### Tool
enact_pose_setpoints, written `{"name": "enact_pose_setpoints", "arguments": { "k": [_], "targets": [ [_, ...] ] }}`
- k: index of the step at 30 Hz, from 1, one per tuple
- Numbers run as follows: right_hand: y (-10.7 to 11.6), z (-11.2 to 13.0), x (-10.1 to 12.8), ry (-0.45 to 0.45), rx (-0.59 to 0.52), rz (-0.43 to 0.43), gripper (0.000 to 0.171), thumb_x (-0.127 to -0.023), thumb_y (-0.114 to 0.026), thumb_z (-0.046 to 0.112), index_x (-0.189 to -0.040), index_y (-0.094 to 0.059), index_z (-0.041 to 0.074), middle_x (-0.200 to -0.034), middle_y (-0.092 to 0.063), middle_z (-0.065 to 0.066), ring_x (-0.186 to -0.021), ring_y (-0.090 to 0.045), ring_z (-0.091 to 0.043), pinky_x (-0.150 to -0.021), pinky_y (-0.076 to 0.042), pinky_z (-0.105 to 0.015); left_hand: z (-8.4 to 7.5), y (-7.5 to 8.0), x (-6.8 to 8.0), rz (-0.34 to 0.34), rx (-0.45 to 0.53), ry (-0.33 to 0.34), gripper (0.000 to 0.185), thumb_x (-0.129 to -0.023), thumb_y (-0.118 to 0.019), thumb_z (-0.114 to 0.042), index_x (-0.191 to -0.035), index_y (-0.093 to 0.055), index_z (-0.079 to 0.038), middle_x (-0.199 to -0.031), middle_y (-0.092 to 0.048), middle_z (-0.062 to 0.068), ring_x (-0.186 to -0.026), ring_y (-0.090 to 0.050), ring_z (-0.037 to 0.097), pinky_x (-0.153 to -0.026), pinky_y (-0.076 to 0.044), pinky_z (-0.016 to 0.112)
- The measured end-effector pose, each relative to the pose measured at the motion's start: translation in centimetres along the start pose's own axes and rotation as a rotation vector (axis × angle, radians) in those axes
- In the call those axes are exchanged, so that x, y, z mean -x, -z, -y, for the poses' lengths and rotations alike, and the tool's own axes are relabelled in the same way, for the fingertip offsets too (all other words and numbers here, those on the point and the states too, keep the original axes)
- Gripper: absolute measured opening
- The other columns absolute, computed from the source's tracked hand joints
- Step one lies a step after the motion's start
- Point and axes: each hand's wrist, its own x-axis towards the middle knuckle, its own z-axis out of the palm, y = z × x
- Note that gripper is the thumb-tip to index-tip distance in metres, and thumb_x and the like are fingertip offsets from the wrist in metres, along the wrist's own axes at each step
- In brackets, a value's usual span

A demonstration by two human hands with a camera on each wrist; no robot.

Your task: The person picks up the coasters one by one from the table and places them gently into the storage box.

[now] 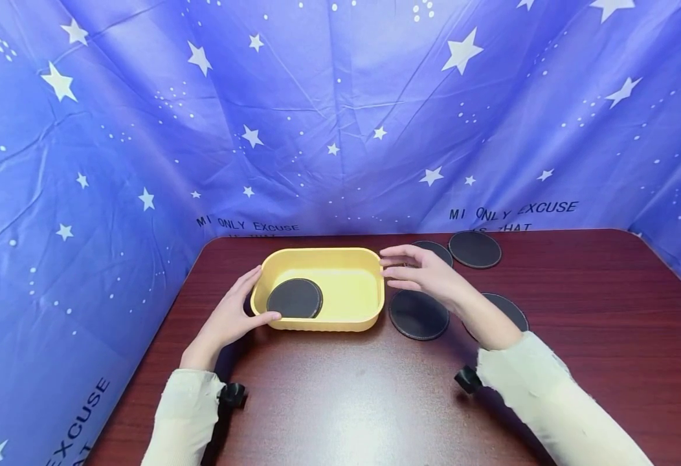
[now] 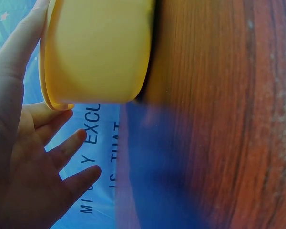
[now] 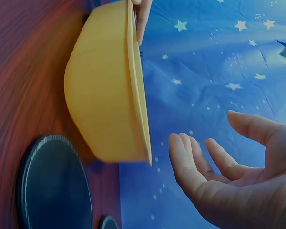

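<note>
A yellow plastic bin [image 1: 349, 325] with rounded corners is on the table. Inside it, towards the front left, lies a black round coaster [image 1: 295, 299]. My left hand [image 1: 230, 318] grips the bin's left end, its thumb over the front rim and its fingers along the left side. In the left wrist view the lower fingers of that hand [image 2: 43, 157] are spread. Beside the bin's right end my right hand [image 1: 428, 275] hovers with loosely bent fingers and nothing in them. The right wrist view shows a gap between this hand [image 3: 229, 176] and the bin [image 3: 105, 86].
Right of the bin lie more black coasters with stitched edges: one in front [image 1: 419, 316], one at the back [image 1: 474, 249], and two partly hidden by my right hand and forearm. A blue star-print curtain [image 1: 340, 129] hangs behind the brown wooden table [image 1: 329, 395].
</note>
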Motion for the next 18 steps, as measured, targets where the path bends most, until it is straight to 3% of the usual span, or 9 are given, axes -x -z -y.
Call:
{"name": "enact_pose_setpoints", "arguments": {
  "k": [10, 18],
  "targets": [
    [3.0, -0.5, 3.8, 0.054, 0.1, -0.08, 0.056, -0.097, -0.063, 0.011, -0.145, -0.039, -0.007, -0.141, -0.049, -0.029, -0.105, -0.067, 0.001, -0.096, -0.056, -0.029, 0.1, -0.1, 0.0, -0.003, -0.005, -0.003, 0.102, -0.077, -0.085, -0.042, -0.156, -0.032, -0.006, -0.163, -0.03, 0.011, -0.151, -0.028, 0.034, -0.12, -0.027, 0.057],
    [4.5, -1.3, 6.0, 0.122, 0.228, -0.161, 0.052, -0.095, -0.067, 0.014, -0.141, -0.046, -0.001, -0.122, -0.062, 0.014, -0.109, -0.066, -0.002, -0.089, -0.057, -0.022, 0.1, 0.0, -0.1, 0.014, 0.0, 0.02, 0.102, -0.076, -0.084, -0.043, -0.157, -0.031, -0.008, -0.164, -0.028, 0.01, -0.151, -0.027, 0.033, -0.121, -0.027, 0.056]
  ]
}}
